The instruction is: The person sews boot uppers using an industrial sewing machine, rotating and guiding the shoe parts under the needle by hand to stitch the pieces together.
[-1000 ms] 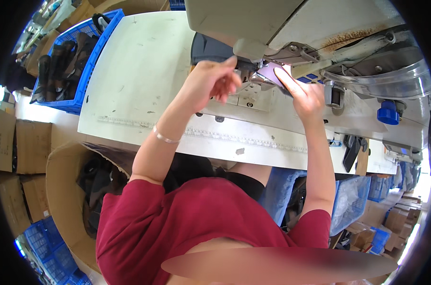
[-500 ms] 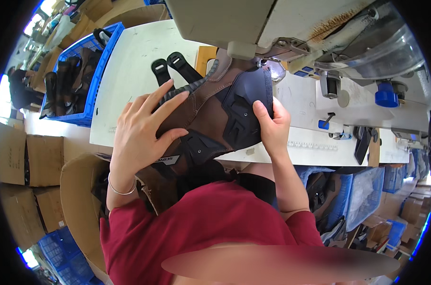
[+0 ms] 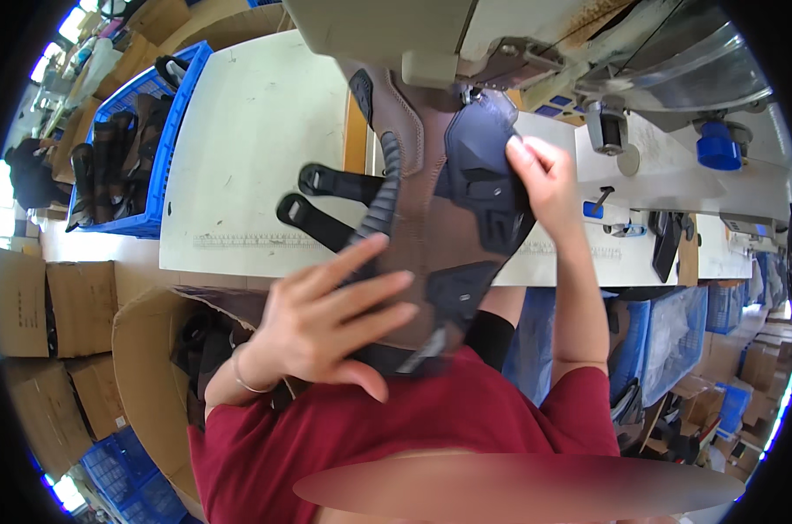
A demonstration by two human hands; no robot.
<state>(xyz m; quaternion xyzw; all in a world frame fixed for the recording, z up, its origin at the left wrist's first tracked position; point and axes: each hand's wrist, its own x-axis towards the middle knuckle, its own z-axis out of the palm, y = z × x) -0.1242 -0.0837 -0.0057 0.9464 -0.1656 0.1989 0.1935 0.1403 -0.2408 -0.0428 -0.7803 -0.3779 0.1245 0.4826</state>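
A brown and black boot upper with black straps lies stretched from my lap up to the sewing machine. My left hand rests on its lower left edge, fingers spread over the ribbed black trim. My right hand pinches the black padded panel at the upper right, just below the machine's needle area. Two black straps stick out to the left over the white table.
A blue crate of dark boot parts stands at the table's left. An open cardboard box sits by my left knee, more cartons behind it. Small tools and a black piece lie on the table at right.
The boot upper has been lifted higher, its top now reaching under the machine head. My left hand slid down to its lower edge; my right hand moved up with the black panel.
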